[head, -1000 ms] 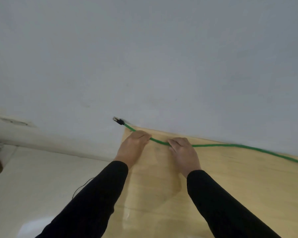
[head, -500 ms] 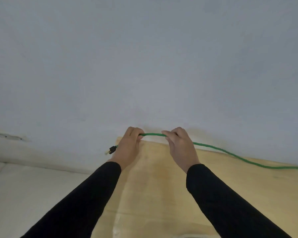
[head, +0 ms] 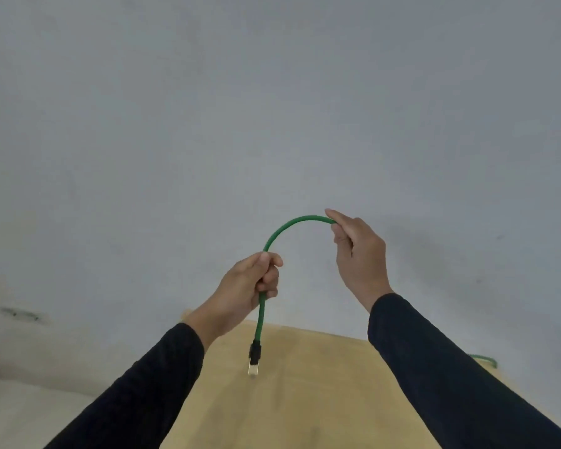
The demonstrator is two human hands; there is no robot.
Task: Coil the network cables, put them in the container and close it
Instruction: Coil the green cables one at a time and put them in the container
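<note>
The fingers of the left hand are being clenched around the green network cable at the centre of the frame, the thumb pressed over the top of the fist. The fingers of the right hand are being pinched on the same cable a little higher and to the right, the fingertips pointing left.

Between the two grips the cable is being bent into an upward arch, its crown lying just left of the right hand. Below the left fist a short tail is hanging almost straight down, its long axis near vertical, ending in a black-booted plug with a clear tip above the desk.

The rest of the cable is being hidden behind the right hand and sleeve; only a small green bend is showing at the far right edge of the desk, so the free length is judged to lie to the right. The right hand is therefore the nearer one for feeding in more cable, while the left is placed to hold the first loop.

No container is being shown. No brand, label or writing can be read.
</note>
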